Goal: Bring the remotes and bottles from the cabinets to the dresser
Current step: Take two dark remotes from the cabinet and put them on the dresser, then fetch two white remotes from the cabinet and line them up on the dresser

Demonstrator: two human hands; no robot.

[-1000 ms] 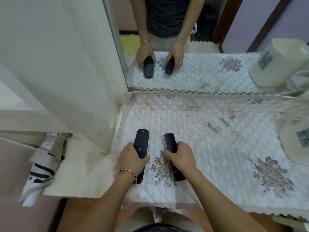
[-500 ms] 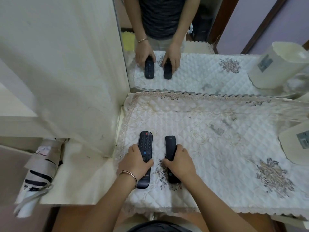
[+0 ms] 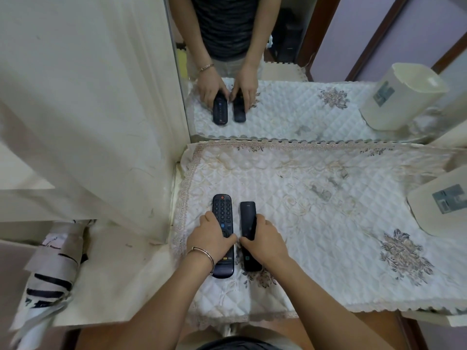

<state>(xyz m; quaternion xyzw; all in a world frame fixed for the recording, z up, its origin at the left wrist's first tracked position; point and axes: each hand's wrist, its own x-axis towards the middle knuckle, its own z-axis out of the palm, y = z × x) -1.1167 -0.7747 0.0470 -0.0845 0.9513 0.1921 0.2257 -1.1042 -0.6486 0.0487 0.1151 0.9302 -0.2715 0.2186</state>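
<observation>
Two black remotes lie side by side on the quilted white cloth (image 3: 316,236) that covers the dresser top. The wider remote (image 3: 222,210), with number buttons and a red key at its far end, is on the left, and my left hand (image 3: 209,239) grips its middle with a bangle at the wrist. The slimmer plain remote (image 3: 247,215) is on the right, and my right hand (image 3: 265,242) grips its middle. Both remotes point away from me and rest flat on the cloth. No bottle is in view.
A mirror (image 3: 290,72) stands at the back of the dresser and reflects my hands and the remotes. A cream plastic container (image 3: 444,200) stands at the right edge. A cream cabinet side (image 3: 88,109) rises on the left, with a folded patterned umbrella (image 3: 50,274) below it.
Both remotes have been slid a little further onto the cloth, closer together and parallel. Both hands still hold them.
</observation>
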